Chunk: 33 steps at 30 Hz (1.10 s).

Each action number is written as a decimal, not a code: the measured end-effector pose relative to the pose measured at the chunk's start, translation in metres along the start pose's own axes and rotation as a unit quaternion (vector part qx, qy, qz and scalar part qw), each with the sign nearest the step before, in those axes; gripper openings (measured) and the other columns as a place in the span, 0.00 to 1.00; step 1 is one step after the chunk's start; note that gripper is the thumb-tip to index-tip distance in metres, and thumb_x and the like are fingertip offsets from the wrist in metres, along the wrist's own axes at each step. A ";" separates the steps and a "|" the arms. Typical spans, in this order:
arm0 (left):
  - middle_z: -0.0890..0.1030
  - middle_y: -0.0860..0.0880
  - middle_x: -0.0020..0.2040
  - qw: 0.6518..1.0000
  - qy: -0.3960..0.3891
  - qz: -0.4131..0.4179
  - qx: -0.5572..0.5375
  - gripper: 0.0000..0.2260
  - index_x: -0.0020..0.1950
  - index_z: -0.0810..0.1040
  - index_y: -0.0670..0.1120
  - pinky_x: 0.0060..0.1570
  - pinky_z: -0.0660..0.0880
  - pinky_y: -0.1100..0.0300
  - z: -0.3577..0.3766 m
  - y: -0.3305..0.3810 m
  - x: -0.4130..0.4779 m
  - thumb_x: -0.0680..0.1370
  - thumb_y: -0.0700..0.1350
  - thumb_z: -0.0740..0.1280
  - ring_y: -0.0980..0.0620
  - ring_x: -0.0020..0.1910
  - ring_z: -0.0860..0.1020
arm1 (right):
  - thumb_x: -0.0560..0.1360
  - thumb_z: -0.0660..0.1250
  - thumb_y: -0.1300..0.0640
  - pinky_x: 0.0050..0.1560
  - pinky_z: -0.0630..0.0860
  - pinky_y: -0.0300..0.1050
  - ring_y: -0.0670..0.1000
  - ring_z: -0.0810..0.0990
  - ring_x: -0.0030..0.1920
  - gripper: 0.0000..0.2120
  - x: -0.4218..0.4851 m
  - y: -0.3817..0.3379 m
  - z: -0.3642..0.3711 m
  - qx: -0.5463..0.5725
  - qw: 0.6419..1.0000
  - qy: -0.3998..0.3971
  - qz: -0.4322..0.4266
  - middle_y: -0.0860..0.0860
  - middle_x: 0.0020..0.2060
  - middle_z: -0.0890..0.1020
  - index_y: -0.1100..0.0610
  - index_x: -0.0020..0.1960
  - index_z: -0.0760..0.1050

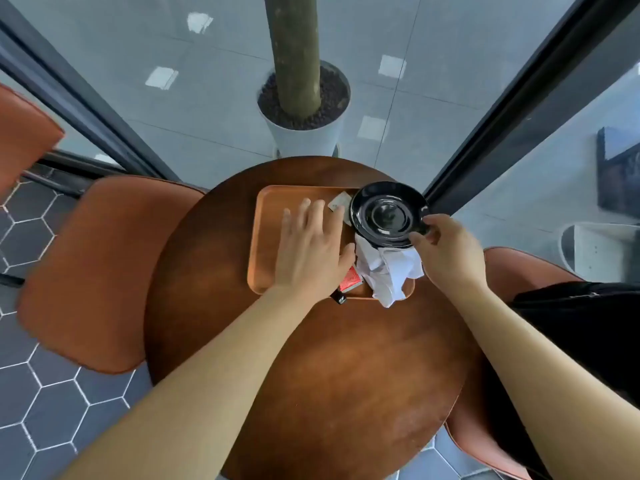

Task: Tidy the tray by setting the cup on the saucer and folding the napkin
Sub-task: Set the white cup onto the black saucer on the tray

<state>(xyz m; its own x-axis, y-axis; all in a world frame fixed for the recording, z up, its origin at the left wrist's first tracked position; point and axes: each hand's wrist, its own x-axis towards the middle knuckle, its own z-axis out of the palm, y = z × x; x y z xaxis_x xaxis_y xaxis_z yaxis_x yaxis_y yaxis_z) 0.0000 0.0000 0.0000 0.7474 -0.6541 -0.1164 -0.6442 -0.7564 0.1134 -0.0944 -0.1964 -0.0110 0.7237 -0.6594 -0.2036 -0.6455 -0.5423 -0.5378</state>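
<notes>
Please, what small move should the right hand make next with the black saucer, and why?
Probably set the saucer down flat on the bare floor of the tray. The right hand pinches its rim, and it sits raised and tilted partly over the crumpled napkin. The left hand lies flat on the tray. No cup is visible.

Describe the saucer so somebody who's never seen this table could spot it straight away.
Start at the round wooden table and find the rectangular wooden tray on its far side. The saucer is at the tray's far right corner, pinched at its rim by the right hand. It is the only glossy black round dish, above a crumpled white napkin.
</notes>
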 end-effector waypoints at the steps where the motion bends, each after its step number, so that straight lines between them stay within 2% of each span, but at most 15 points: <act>1: 0.68 0.39 0.75 1.000 0.007 0.004 -0.011 0.27 0.78 0.63 0.46 0.76 0.59 0.38 0.002 0.003 0.009 0.82 0.57 0.59 0.38 0.77 0.63 | 0.78 0.68 0.52 0.45 0.69 0.45 0.54 0.78 0.46 0.15 0.008 0.003 -0.001 0.000 1.000 0.009 0.010 0.53 0.50 0.82 0.54 0.63 0.77; 3: 0.73 0.40 0.70 0.999 0.024 0.009 -0.032 0.27 0.77 0.64 0.44 0.73 0.65 0.44 0.005 0.007 0.027 0.83 0.56 0.59 0.40 0.72 0.69 | 0.77 0.67 0.52 0.44 0.71 0.46 0.57 0.80 0.47 0.14 0.025 0.011 -0.001 -0.011 0.999 0.027 0.019 0.55 0.50 0.83 0.55 0.61 0.77; 5: 0.75 0.40 0.68 0.998 0.014 0.010 -0.060 0.26 0.78 0.64 0.43 0.66 0.72 0.49 0.008 0.011 0.045 0.84 0.54 0.60 0.42 0.67 0.73 | 0.77 0.68 0.52 0.44 0.70 0.46 0.59 0.80 0.47 0.13 0.036 0.016 0.000 -0.015 0.999 0.032 0.034 0.56 0.51 0.82 0.55 0.60 0.77; 9: 0.77 0.41 0.69 0.989 -0.021 -0.045 -0.141 0.20 0.73 0.69 0.41 0.59 0.76 0.51 0.014 0.019 0.074 0.84 0.50 0.62 0.42 0.66 0.76 | 0.77 0.68 0.50 0.45 0.68 0.46 0.58 0.78 0.48 0.17 0.050 0.028 0.007 -0.025 0.998 0.022 0.050 0.57 0.53 0.80 0.57 0.63 0.75; 12: 0.80 0.43 0.60 0.985 -0.030 -0.071 -0.152 0.12 0.62 0.75 0.42 0.45 0.72 0.53 0.024 0.023 0.086 0.84 0.47 0.62 0.44 0.56 0.78 | 0.77 0.68 0.50 0.42 0.69 0.47 0.57 0.77 0.44 0.16 0.055 0.033 0.012 -0.022 0.998 0.011 0.051 0.57 0.49 0.81 0.59 0.61 0.76; 14: 0.81 0.44 0.54 0.984 -0.027 -0.077 -0.159 0.08 0.57 0.77 0.42 0.42 0.68 0.56 0.030 0.024 0.089 0.84 0.45 0.63 0.47 0.49 0.77 | 0.77 0.68 0.52 0.42 0.76 0.51 0.59 0.81 0.42 0.14 0.055 0.034 0.014 0.003 0.999 0.004 0.054 0.57 0.42 0.83 0.60 0.57 0.77; 17: 0.82 0.45 0.49 0.977 -0.031 -0.093 -0.187 0.06 0.53 0.79 0.43 0.40 0.68 0.58 0.039 0.023 0.091 0.83 0.42 0.63 0.47 0.46 0.78 | 0.77 0.68 0.54 0.47 0.81 0.59 0.62 0.83 0.40 0.10 0.058 0.036 0.016 0.036 0.997 -0.006 0.062 0.57 0.37 0.84 0.61 0.51 0.79; 21: 0.83 0.48 0.48 0.960 -0.025 -0.117 -0.253 0.06 0.53 0.83 0.44 0.32 0.64 0.66 0.043 0.022 0.092 0.82 0.41 0.66 0.49 0.46 0.78 | 0.76 0.68 0.57 0.48 0.82 0.62 0.62 0.85 0.39 0.05 0.059 0.035 0.018 0.083 0.993 -0.017 0.085 0.58 0.35 0.84 0.59 0.46 0.80; 23: 0.85 0.46 0.50 0.953 -0.025 -0.126 -0.276 0.06 0.54 0.84 0.43 0.36 0.69 0.66 0.044 0.021 0.095 0.81 0.40 0.68 0.48 0.48 0.80 | 0.77 0.68 0.59 0.47 0.83 0.61 0.59 0.86 0.35 0.04 0.059 0.033 0.019 0.105 0.990 -0.015 0.094 0.58 0.34 0.85 0.58 0.45 0.80; 25: 0.85 0.43 0.53 0.947 -0.028 -0.135 -0.289 0.06 0.54 0.84 0.41 0.41 0.72 0.60 0.042 0.020 0.097 0.79 0.38 0.69 0.47 0.48 0.80 | 0.77 0.68 0.61 0.47 0.84 0.59 0.55 0.86 0.32 0.03 0.058 0.031 0.018 0.126 0.986 -0.009 0.105 0.56 0.35 0.85 0.57 0.46 0.80; 27: 0.85 0.41 0.54 0.945 -0.026 -0.140 -0.294 0.05 0.52 0.85 0.42 0.41 0.73 0.57 0.041 0.017 0.098 0.79 0.36 0.70 0.49 0.44 0.77 | 0.77 0.68 0.62 0.47 0.84 0.58 0.53 0.86 0.31 0.03 0.058 0.029 0.017 0.138 0.984 -0.002 0.110 0.55 0.36 0.85 0.56 0.47 0.81; 29: 0.86 0.43 0.52 0.943 -0.018 -0.143 -0.302 0.05 0.51 0.85 0.44 0.39 0.77 0.58 0.038 0.013 0.097 0.79 0.37 0.71 0.49 0.43 0.79 | 0.77 0.68 0.61 0.47 0.84 0.57 0.52 0.85 0.31 0.03 0.057 0.024 0.014 0.140 0.985 0.000 0.104 0.56 0.38 0.85 0.56 0.48 0.80; 31: 0.86 0.44 0.52 0.933 -0.011 -0.153 -0.325 0.07 0.55 0.85 0.42 0.44 0.83 0.50 0.034 0.007 0.096 0.78 0.37 0.71 0.46 0.47 0.83 | 0.77 0.68 0.61 0.45 0.84 0.59 0.52 0.85 0.30 0.03 0.057 0.017 0.012 0.143 0.985 -0.002 0.094 0.57 0.40 0.85 0.56 0.49 0.80; 33: 0.85 0.44 0.57 0.919 -0.006 -0.174 -0.353 0.14 0.63 0.82 0.42 0.53 0.83 0.47 0.030 -0.001 0.094 0.77 0.39 0.73 0.44 0.51 0.84 | 0.76 0.68 0.62 0.44 0.84 0.62 0.51 0.85 0.30 0.03 0.057 0.008 0.011 0.147 0.985 -0.001 0.084 0.60 0.41 0.85 0.57 0.49 0.80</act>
<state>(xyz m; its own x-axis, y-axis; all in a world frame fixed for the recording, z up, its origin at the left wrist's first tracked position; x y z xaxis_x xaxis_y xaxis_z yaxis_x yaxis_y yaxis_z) 0.0662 -0.0609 -0.0404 0.8835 -0.3775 -0.2774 -0.0978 -0.7278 0.6788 -0.0556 -0.2328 -0.0362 0.6132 -0.7256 -0.3121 -0.6577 -0.2502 -0.7105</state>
